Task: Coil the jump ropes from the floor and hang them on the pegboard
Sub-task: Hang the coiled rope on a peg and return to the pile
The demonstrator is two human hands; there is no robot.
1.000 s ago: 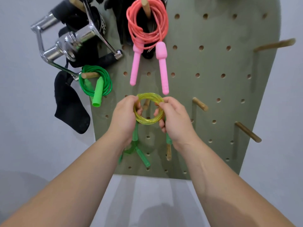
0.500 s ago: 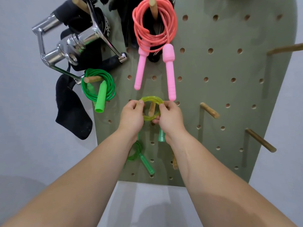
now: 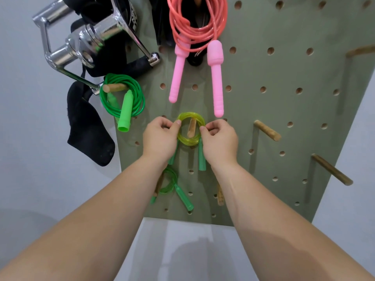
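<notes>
A coiled yellow-green jump rope (image 3: 183, 118) circles a wooden peg (image 3: 191, 128) on the green pegboard (image 3: 284, 110). My left hand (image 3: 160, 138) pinches the coil's left side and my right hand (image 3: 220, 139) pinches its right side. The rope's green handles (image 3: 202, 157) hang down below the coil, partly hidden behind my hands. A pink rope (image 3: 194, 27), a bright green rope (image 3: 123, 98) and a translucent green rope (image 3: 172, 185) hang on other pegs.
Bare wooden pegs (image 3: 267, 130) stick out at the right, with another (image 3: 331, 170) lower down. A chrome cable handle (image 3: 89, 45) and black straps (image 3: 87, 126) hang at the upper left. White wall surrounds the board.
Both hands carried the yellow-green coil forward to the board and slipped it over the peg; the peg now shows through the coil's middle.
</notes>
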